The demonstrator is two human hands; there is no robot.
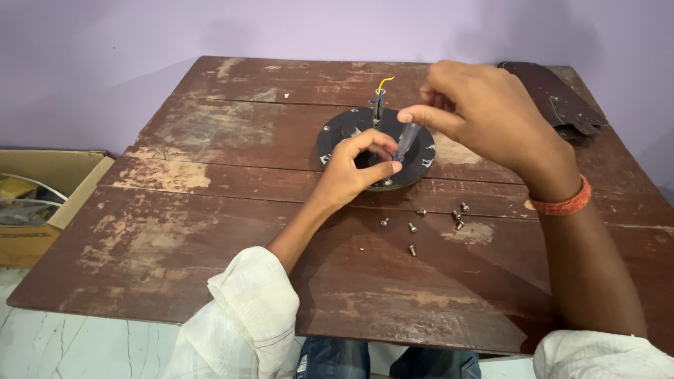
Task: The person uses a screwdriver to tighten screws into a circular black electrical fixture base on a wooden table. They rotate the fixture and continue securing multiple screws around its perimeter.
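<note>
Head view: both hands, right hand and left hand, pinched on seemingly one clear-handled screwdriver over dark round plate.

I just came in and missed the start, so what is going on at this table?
A person works at a worn wooden table on a dark round metal plate with a short post and wires at its middle. The right hand pinches the clear handle of a screwdriver, held upright over the plate. The left hand curls around its lower end at the plate's near edge. Several loose screws lie on the table in front of the plate.
</note>
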